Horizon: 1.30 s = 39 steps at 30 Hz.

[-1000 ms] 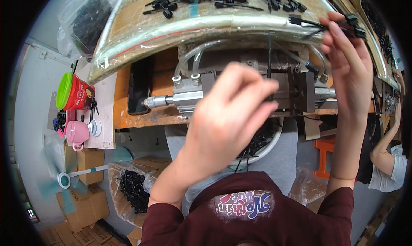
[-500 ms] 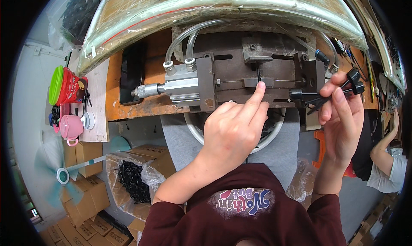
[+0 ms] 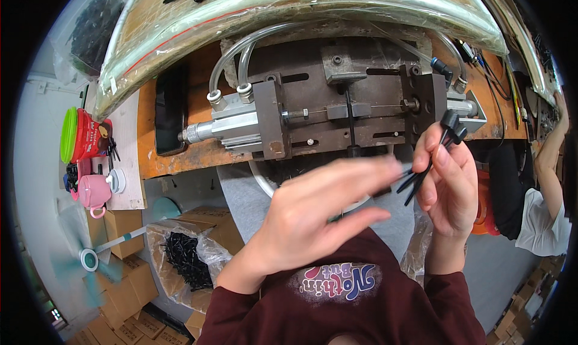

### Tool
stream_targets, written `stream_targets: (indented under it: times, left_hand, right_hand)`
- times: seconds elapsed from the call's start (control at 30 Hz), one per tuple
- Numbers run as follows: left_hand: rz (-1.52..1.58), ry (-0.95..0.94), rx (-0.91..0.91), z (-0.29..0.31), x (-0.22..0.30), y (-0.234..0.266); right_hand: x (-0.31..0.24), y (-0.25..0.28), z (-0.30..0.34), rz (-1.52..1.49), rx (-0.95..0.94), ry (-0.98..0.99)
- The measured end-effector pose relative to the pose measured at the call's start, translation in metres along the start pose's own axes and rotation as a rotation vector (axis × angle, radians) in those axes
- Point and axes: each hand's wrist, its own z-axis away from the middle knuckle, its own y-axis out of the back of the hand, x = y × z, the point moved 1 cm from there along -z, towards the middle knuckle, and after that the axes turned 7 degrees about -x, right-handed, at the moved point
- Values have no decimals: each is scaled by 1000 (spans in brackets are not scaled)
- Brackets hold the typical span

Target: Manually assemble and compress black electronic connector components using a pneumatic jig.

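My right hand (image 3: pixel 448 185) grips a few black plastic rods with thick heads (image 3: pixel 453 128) between thumb and fingers, their thin ends pointing down and left. My left hand (image 3: pixel 331 194), smeared by motion, reaches across with its fingers stretched out and thumb apart; its fingertips are close to those thin ends, and contact cannot be made out. Beyond the hands lies a dark metal clamping fixture (image 3: pixel 313 128). Another black rod (image 3: pixel 351 125) stands lengthwise between its two small centre blocks, its thick end toward me.
A silver air cylinder (image 3: pixel 235 125) with clear hoses (image 3: pixel 226 53) forms the fixture's left end. A phone (image 3: pixel 170 113) lies left of it. A plastic-covered shelf edge (image 3: pixel 289 14) runs behind. At lower left are a bag of black parts (image 3: pixel 186 261) and a turning fan (image 3: pixel 88 259).
My left hand has left the fixture's centre and swung right toward my right hand. My right hand has come nearer with its rods. A rod now shows between the centre blocks.
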Motion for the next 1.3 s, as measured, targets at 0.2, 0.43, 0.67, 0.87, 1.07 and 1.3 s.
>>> stream_targets:
  times: [0.2, 0.43, 0.67, 0.87, 1.07, 1.3]
  left_hand:
    - [-102, -36, -58, 11, 15, 12]
    - [-707, -3, 95, 8, -22, -8]
    - [-856, 14, 48, -1, -25, -12]
    - [-784, 51, 12, -2, -22, -9]
    - [58, 24, 20, 7, -1, -4]
    - [-462, -26, 121, 8, -10, -7]
  right_hand:
    - [-8, 10, -8, 65, 56, 265]
    - [-1, 4, -1, 506, 215, 569]
    - [5, -3, 9, 1051, 208, 731]
    - [9, -5, 9, 1544, 92, 927]
    - [13, -12, 5, 1670, -95, 953]
    - [18, -2, -1, 1567, 60, 989]
